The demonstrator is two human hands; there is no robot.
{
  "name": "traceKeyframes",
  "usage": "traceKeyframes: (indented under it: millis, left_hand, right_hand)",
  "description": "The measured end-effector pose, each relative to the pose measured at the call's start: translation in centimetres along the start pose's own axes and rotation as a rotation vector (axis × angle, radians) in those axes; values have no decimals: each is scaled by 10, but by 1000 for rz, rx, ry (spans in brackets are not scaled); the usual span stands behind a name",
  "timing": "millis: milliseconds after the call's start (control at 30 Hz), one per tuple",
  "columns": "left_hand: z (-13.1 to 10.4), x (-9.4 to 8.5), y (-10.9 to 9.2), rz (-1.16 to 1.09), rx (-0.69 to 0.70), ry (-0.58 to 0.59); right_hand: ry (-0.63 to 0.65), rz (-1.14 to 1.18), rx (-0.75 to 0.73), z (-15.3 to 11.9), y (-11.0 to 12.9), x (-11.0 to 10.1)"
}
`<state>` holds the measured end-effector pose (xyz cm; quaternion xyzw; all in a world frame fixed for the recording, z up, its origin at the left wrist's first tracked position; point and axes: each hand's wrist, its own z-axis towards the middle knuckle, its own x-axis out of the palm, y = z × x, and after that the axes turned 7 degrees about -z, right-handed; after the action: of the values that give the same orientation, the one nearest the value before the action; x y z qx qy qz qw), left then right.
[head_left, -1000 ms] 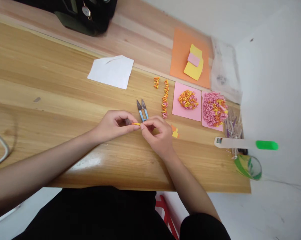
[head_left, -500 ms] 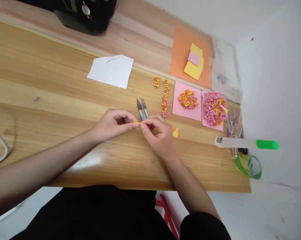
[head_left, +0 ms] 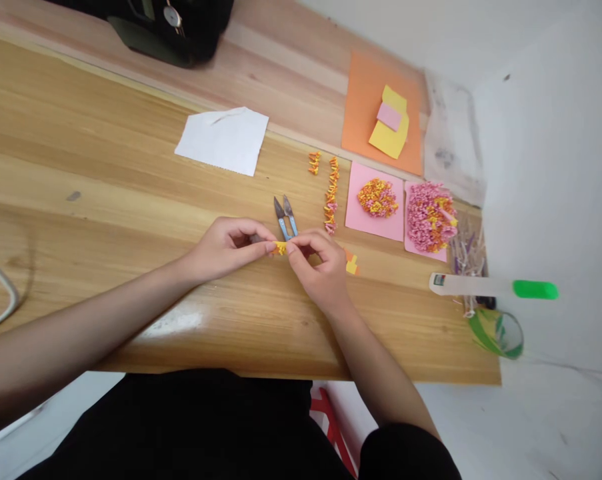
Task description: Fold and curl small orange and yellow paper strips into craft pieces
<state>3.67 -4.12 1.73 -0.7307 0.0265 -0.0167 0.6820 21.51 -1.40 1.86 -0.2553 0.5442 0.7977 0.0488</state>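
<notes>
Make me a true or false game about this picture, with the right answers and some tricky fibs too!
1. The left hand and right hand hold a small yellow piece. True.
2. The snips lie on the white paper. False: they lie on the table.
3. Yellow paper lies on the orange sheet. True.
4. The watch is on the left wrist. False: it is at the black thing, top left.

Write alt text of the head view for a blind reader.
The left hand and right hand pinch a small yellow-orange piece over a brown wooden table. Blue-handled metal snips lie just beyond; to the right, two piles of small pink, orange and yellow pieces sit on pink paper squares.
</notes>
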Motion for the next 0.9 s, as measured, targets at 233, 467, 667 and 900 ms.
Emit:
traceKeyframes:
  millis: [233, 467, 667, 900]
  left_hand:
    - [0, 0, -1, -13, -10, -11]
    - [0, 0, 1, 21, -5, 3]
    - [0, 0, 2, 49, 23, 35]
    - [0, 1, 1, 28, 35, 30]
  right_hand:
    - [-4, 4, -1, 0, 0, 0]
    - [44, 32, -15, 0, 2, -1]
    - [90, 7, 23, -1, 2, 0]
    - [78, 14, 21, -2, 1, 1]
